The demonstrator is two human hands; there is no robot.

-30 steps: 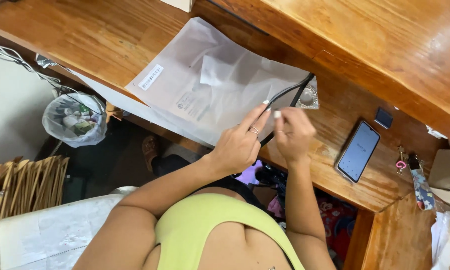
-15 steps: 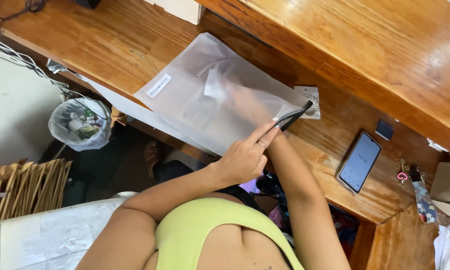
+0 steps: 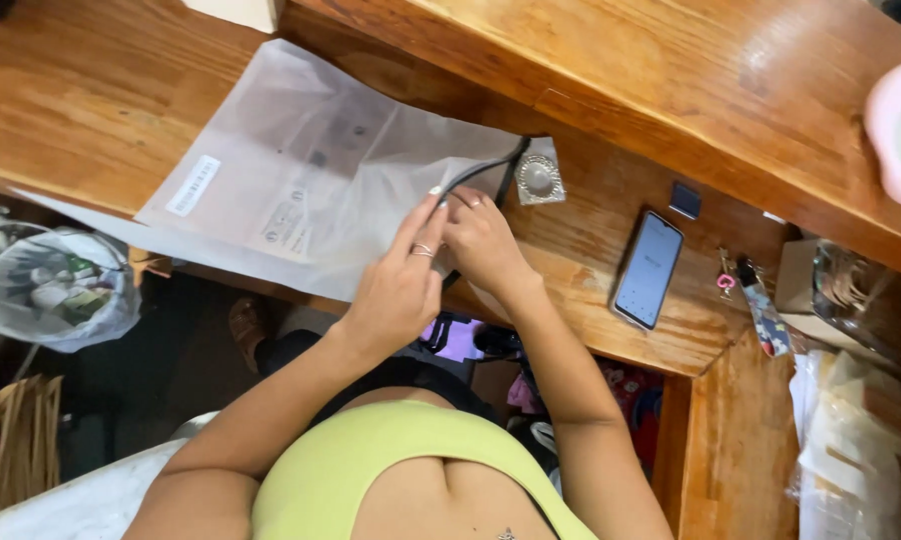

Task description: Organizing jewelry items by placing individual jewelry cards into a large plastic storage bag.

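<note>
Both hands meet at the near edge of the desk (image 3: 91,110), my left hand (image 3: 396,290) and right hand (image 3: 486,245) with fingers pinched shut on a thin black cable (image 3: 476,172) lying on the frosted plastic bag (image 3: 301,170). It looks light and limp (springy, likely slippery), so I judge gripping near its bend best. Farther off lie a small round packet (image 3: 539,180) and a phone (image 3: 649,268).

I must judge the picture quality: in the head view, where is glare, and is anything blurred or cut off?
Head view: soft glare on the upper wooden shelf; both hands and the translucent bag look sharp; under the desk it is dark; the pink object is cut by the right edge.
</note>
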